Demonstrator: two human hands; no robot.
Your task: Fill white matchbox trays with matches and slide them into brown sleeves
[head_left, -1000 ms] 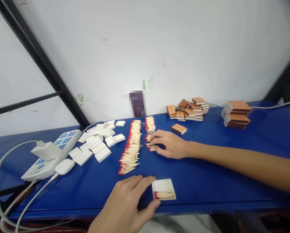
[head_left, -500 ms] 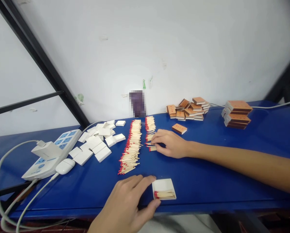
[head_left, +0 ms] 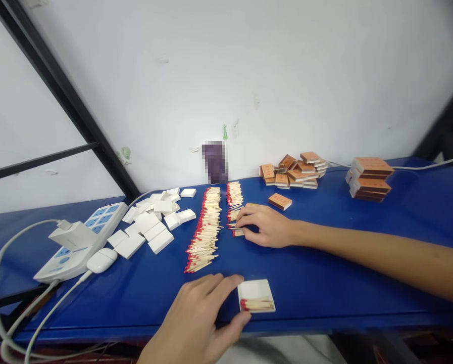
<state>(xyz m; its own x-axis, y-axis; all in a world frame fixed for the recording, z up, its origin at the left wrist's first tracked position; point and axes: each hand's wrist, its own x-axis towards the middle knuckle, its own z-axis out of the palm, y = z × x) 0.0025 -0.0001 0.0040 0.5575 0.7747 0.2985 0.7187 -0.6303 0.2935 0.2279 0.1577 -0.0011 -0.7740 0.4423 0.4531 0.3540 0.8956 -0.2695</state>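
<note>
At the blue table's front edge, my left hand holds a white matchbox tray by its left side, thumb and index finger at its corners. Several red-tipped matches lie side by side along the tray's near wall. My right hand reaches in from the right with thumb and fingers closed at the near end of the shorter match row; its fingertips are on matches there, partly hidden. Left of that runs a longer, thicker row of matches, heads to the left.
White trays lie heaped on the left, by a power strip with a charger and a white earbud case. Orange matchboxes are piled at the back, a single matchbox before them, stacked matchboxes farther right.
</note>
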